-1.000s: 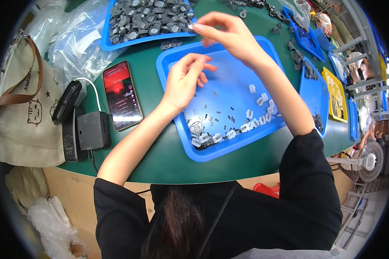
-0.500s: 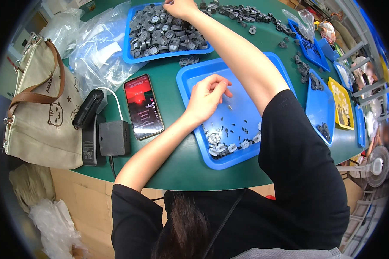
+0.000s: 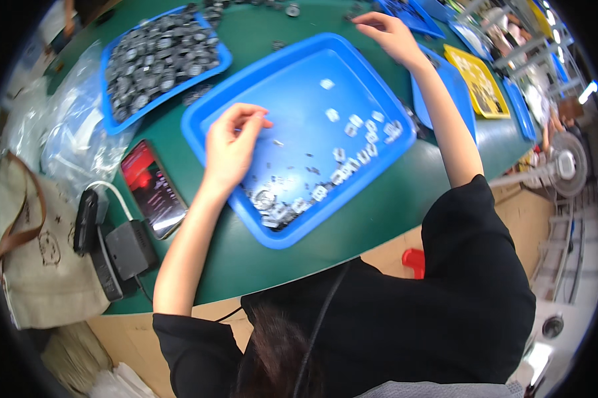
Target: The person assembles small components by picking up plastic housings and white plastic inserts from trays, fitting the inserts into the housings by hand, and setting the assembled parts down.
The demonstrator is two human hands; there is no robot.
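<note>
My left hand (image 3: 231, 142) is over the left side of a large blue tray (image 3: 292, 60), its fingers curled together in a pinch. Whatever those fingers hold, if anything, is hidden. Just off the fingertips is a small pale pin-like piece (image 3: 278, 142). Beyond the tray's far right edge my right hand (image 3: 393, 38) reaches out, thumb and fingers stretched, with no object visible between them. Its fingertips come close to small dark parts (image 3: 354, 12) on the table. Small clear and white plastic pieces (image 3: 352, 166) and tiny black bits lie along the tray's near and right sides.
A second blue tray (image 3: 222, 56) heaped with dark grey round parts stands at far left. Nearby are plastic bags (image 3: 80, 142), a phone (image 3: 154, 192), a black adapter (image 3: 132, 249) and a beige bag (image 3: 47, 265). More blue trays and a yellow tray (image 3: 474, 73) line the right.
My right hand has left the heap of grey parts and swung right, past the middle tray. The view has shifted and turned, uncovering the tray's right side. My left hand keeps its curled pose.
</note>
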